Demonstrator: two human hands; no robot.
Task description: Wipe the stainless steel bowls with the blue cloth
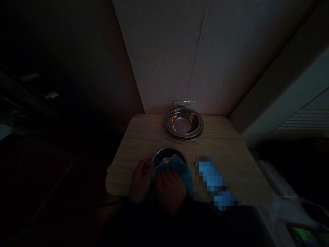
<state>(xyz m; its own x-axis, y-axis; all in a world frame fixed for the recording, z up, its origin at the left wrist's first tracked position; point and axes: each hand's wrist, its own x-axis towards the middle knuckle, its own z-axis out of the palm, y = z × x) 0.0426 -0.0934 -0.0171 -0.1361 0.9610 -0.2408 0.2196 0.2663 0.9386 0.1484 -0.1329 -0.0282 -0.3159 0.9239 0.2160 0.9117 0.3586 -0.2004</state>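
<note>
Near the front edge of the small table sits a metal bowl [166, 153], its inside dark and its near side covered. My left hand [141, 180] grips the bowl's left rim, fingers curled. A blue cloth [187, 173] hangs over the right and near part of the bowl. My right hand [171, 190] is closed on the cloth and presses it against the near side of the bowl; the fingertips are partly hidden in its folds. Farther back stands a nested stack of shiny metal bowls [183, 122], touched by neither hand.
The light wood-grain table [223, 147] has rounded corners and stands against a pale wall. A blurred-out blue object [212, 176] lies at its right front. A wall socket [191, 103] is behind the stack. The room is dim, and a cable [108, 203] runs below the table's left front.
</note>
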